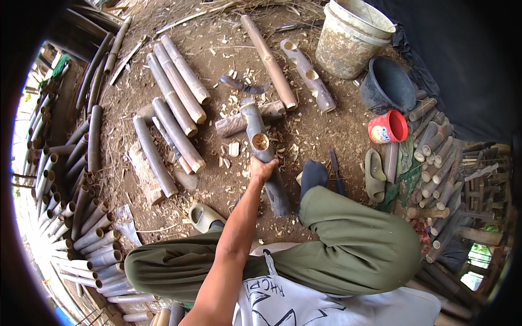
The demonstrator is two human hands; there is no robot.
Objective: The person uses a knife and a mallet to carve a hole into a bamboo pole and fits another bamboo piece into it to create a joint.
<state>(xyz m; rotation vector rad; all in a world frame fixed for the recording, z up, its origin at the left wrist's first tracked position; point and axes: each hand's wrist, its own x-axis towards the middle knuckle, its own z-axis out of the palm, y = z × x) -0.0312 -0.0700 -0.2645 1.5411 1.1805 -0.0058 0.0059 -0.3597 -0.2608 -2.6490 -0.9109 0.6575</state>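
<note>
My left hand [264, 168] is wrapped round a grey bamboo tube [278, 196] in front of me. A round hole, pale inside, is cut in the tube's upper side just beyond my fingers. The tube's far part lies across a short log [231, 126], and its near end points toward my lap. Past the log, a dark curved object [243, 85], perhaps a knife, lies on the dirt. My right hand does not show.
Several bamboo lengths [174, 89] lie to the left; another with cut holes [310, 76] lies far right. Buckets [342, 49], a dark tub [370, 89], a red container [380, 131] and a sandal [374, 176] stand right. A dark narrow tool [335, 168] lies near my foot. Bamboo stacks [103, 258] line both sides.
</note>
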